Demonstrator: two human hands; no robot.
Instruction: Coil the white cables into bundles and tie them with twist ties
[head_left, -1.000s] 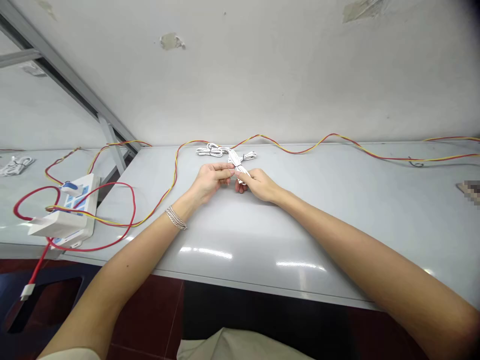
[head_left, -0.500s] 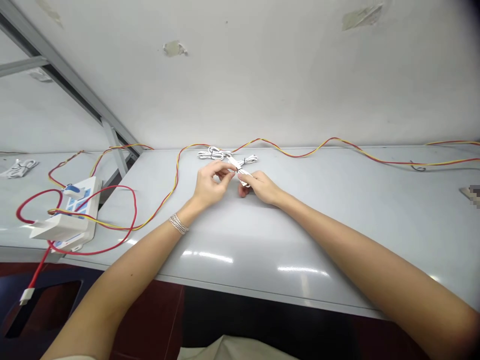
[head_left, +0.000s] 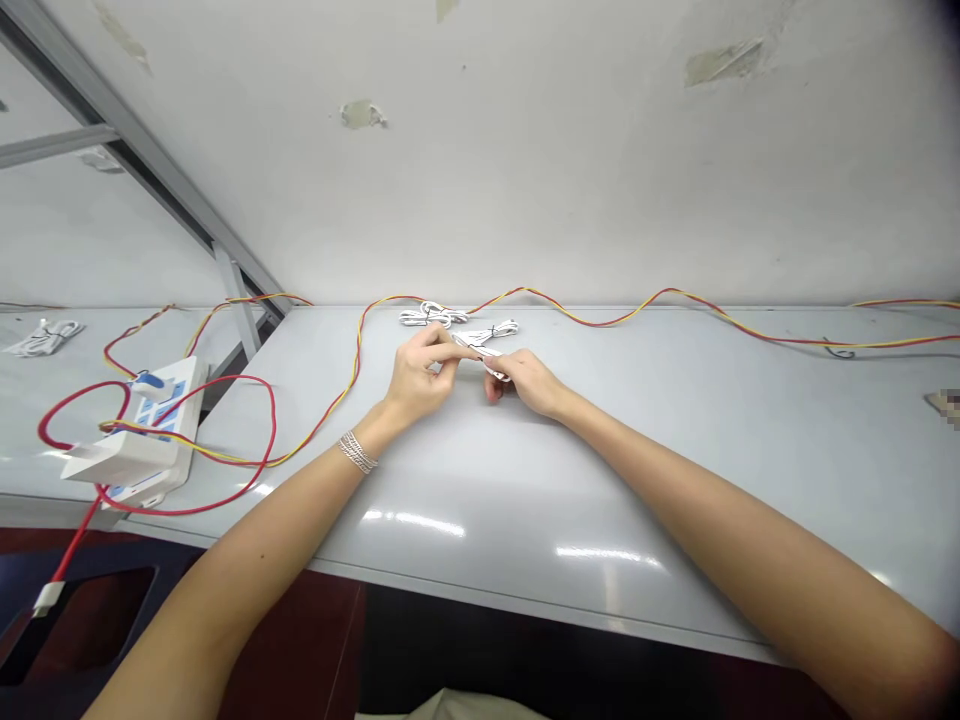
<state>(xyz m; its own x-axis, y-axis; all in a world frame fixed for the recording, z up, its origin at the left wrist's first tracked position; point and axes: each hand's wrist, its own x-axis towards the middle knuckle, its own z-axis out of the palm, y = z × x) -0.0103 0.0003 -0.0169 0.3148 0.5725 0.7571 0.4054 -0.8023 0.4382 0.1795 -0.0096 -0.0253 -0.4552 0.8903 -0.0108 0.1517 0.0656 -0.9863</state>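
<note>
A white cable bundle (head_left: 474, 346) is gripped between the thumb and fingers of my right hand (head_left: 531, 384), just above the table. My left hand (head_left: 424, 372) reaches in from the other side, its index finger stretched to the dark twist tie (head_left: 481, 358) around the bundle. The fingers partly cover the tie, so its ends are hard to make out. Just behind lie two more white cable bundles: one coiled bundle (head_left: 433, 316) behind my left hand, and another tied bundle (head_left: 504, 329) beyond my right hand.
On the left stands a white power strip (head_left: 184, 440) with a white adapter (head_left: 120, 455) plugged in and a looped red cable (head_left: 271, 410). A red-and-yellow wire (head_left: 570, 315) runs along the wall. Another white bundle (head_left: 46, 338) lies far left. A metal frame (head_left: 150, 160) slants upward.
My left index finger has straightened toward the bundle's tie, and the left thumb sits farther back. The right hand keeps its hold on the bundle. The view has tilted slightly upward.
</note>
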